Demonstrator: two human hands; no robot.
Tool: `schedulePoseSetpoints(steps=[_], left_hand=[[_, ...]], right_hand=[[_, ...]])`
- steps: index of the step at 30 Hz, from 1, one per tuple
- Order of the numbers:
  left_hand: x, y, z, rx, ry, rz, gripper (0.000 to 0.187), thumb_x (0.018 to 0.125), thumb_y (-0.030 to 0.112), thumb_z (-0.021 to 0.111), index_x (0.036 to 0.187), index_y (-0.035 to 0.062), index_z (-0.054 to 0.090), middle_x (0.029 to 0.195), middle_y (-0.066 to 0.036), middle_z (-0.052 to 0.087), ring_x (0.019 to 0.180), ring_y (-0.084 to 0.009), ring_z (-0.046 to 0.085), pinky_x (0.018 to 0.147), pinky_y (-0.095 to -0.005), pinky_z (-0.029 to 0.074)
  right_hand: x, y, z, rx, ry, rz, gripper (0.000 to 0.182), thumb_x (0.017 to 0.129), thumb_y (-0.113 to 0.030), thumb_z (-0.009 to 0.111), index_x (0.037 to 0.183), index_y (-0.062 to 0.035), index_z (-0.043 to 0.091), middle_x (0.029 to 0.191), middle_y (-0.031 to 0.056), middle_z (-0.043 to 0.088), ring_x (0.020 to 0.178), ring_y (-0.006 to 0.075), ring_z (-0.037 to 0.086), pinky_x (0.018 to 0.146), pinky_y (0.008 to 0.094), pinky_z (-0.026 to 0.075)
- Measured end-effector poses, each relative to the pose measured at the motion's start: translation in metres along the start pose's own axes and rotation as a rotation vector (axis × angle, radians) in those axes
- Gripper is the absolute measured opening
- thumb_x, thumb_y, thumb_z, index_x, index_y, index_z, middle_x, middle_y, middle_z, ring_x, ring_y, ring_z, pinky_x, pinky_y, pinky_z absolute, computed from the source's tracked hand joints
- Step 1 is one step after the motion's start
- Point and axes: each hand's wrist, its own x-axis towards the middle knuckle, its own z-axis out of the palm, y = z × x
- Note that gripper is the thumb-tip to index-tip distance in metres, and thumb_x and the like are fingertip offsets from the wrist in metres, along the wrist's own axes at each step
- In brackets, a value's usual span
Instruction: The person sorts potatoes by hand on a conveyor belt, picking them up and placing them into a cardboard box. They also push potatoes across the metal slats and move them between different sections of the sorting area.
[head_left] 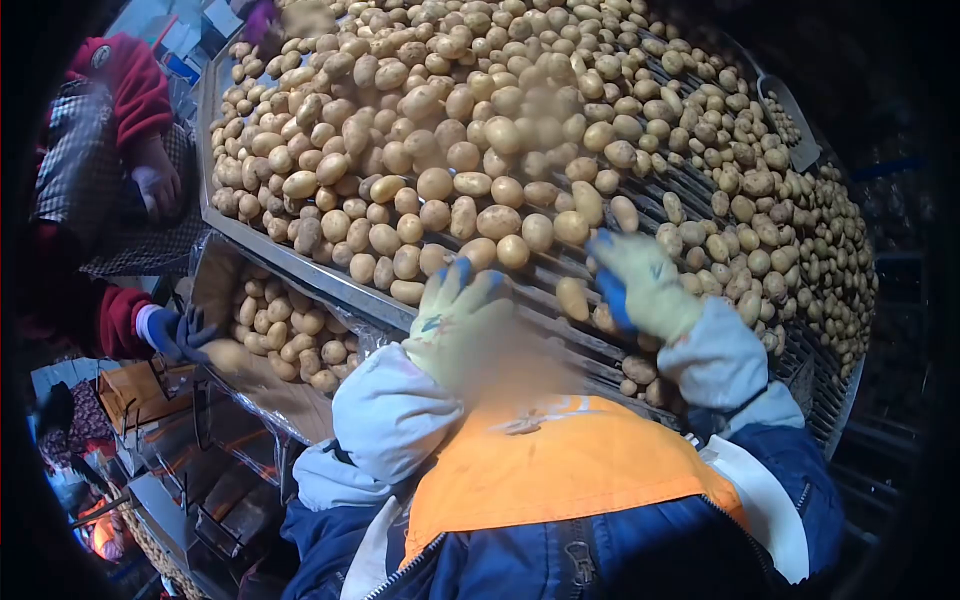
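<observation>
Many potatoes [500, 134] lie heaped over a slatted metal table [560, 340] with a raised metal rim. My left hand [460, 318], in a pale yellow glove with blue fingertips, rests at the near rim, fingers apart, just below some potatoes; a blur hides part of it. To its right, my right hand [642, 286], in a similar glove, is over the slats with thumb and fingers spread around a gap. A single oblong potato [572, 298] lies just left of the right hand, and a few smaller ones [640, 372] sit below it.
A lined box of potatoes [290, 325] stands below the table's left edge. Beside it is a co-worker's gloved hand [178, 333]; another person's bare-looking hand [156, 185] hangs above. A metal scoop [790, 115] lies at the back right. Crates and boxes [150, 395] stand lower left.
</observation>
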Motion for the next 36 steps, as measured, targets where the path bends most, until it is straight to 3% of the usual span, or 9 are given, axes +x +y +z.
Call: schedulePoseSetpoints(steps=[3, 6, 13, 17, 23, 26, 28, 33, 36], left_hand=[[-0.003, -0.002, 0.002, -0.261, 0.166, 0.105, 0.025, 0.090, 0.014, 0.075, 0.113, 0.0063, 0.074, 0.110, -0.018, 0.073, 0.106, -0.0405, 0.068, 0.099, -0.0521, 0.049], [-0.002, 0.011, -0.011, -0.304, 0.193, -0.039, 0.025, 0.090, 0.012, 0.074, 0.114, 0.0045, 0.074, 0.111, -0.019, 0.073, 0.107, -0.0398, 0.068, 0.095, -0.0488, 0.052], [0.009, 0.019, -0.016, -0.368, 0.246, -0.141, 0.025, 0.094, 0.016, 0.074, 0.115, 0.0036, 0.074, 0.111, -0.018, 0.073, 0.098, -0.0314, 0.071, 0.086, -0.0390, 0.056], [0.022, 0.029, -0.019, -0.880, 0.051, -0.614, 0.035, 0.101, 0.028, 0.068, 0.126, 0.0033, 0.071, 0.110, -0.012, 0.074, 0.094, -0.0220, 0.070, 0.084, -0.0324, 0.056], [0.039, 0.018, 0.010, -1.724, 0.027, -0.806, 0.056, 0.105, 0.045, 0.060, 0.146, 0.0069, 0.056, 0.128, -0.009, 0.067, 0.101, -0.0224, 0.068, 0.088, -0.0389, 0.056], [0.050, 0.021, 0.017, -2.132, -0.152, -0.966, 0.055, 0.103, 0.055, 0.058, 0.135, 0.0104, 0.061, 0.124, -0.008, 0.067, 0.100, -0.0238, 0.069, 0.081, -0.0408, 0.057], [0.049, 0.020, 0.018, -2.107, -0.160, -0.974, 0.052, 0.102, 0.055, 0.059, 0.128, 0.0100, 0.064, 0.118, -0.008, 0.068, 0.096, -0.0223, 0.069, 0.076, -0.0387, 0.056], [0.042, 0.013, 0.016, -2.092, -0.180, -0.977, 0.052, 0.101, 0.052, 0.063, 0.126, 0.0071, 0.065, 0.112, -0.007, 0.069, 0.087, -0.0188, 0.067, 0.068, -0.0344, 0.053], [0.036, 0.012, 0.013, -2.148, -0.151, -0.954, 0.052, 0.101, 0.052, 0.062, 0.127, 0.0073, 0.065, 0.110, -0.005, 0.070, 0.084, -0.0180, 0.066, 0.067, -0.0328, 0.052]], right_hand=[[-0.008, -0.035, -0.032, -0.075, -0.096, -0.086, 0.037, 0.086, -0.011, 0.071, 0.122, -0.0053, 0.068, 0.111, 0.0185, 0.071, 0.102, 0.0390, 0.068, 0.088, 0.0464, 0.054], [0.004, -0.015, -0.026, 0.035, 0.088, 0.053, 0.037, 0.087, -0.015, 0.073, 0.122, -0.0043, 0.067, 0.102, 0.0175, 0.071, 0.092, 0.0379, 0.069, 0.081, 0.0450, 0.055], [0.063, -0.037, 0.014, -0.308, -0.249, 0.342, 0.035, 0.091, -0.031, 0.070, 0.111, -0.0035, 0.062, 0.101, 0.0205, 0.073, 0.093, 0.0377, 0.072, 0.077, 0.0490, 0.051], [0.043, -0.036, -0.004, -0.193, -0.177, 0.301, 0.038, 0.091, -0.020, 0.070, 0.121, 0.0006, 0.059, 0.102, 0.0194, 0.073, 0.093, 0.0395, 0.072, 0.077, 0.0498, 0.054], [0.040, -0.075, -0.057, 0.519, -0.199, 0.551, 0.060, 0.090, -0.023, 0.080, 0.140, 0.0029, 0.058, 0.091, 0.0090, 0.073, 0.077, 0.0162, 0.070, 0.071, 0.0312, 0.057], [0.068, -0.077, -0.073, 0.470, -0.148, 0.368, 0.049, 0.090, -0.025, 0.080, 0.130, -0.0001, 0.066, 0.095, 0.0129, 0.074, 0.077, 0.0183, 0.071, 0.071, 0.0329, 0.057], [0.092, -0.040, -0.051, -0.013, 0.000, 0.209, 0.034, 0.091, -0.032, 0.075, 0.114, -0.0063, 0.074, 0.097, 0.0215, 0.074, 0.083, 0.0320, 0.075, 0.074, 0.0406, 0.058], [0.163, -0.030, -0.027, -0.410, -0.709, 0.299, 0.041, 0.091, -0.037, 0.072, 0.115, -0.0042, 0.074, 0.103, 0.0202, 0.076, 0.099, 0.0350, 0.075, 0.088, 0.0458, 0.057], [0.158, -0.011, -0.021, -0.394, -0.608, 0.173, 0.037, 0.086, -0.036, 0.074, 0.097, -0.0008, 0.078, 0.096, 0.0245, 0.075, 0.097, 0.0392, 0.074, 0.083, 0.0480, 0.058]])
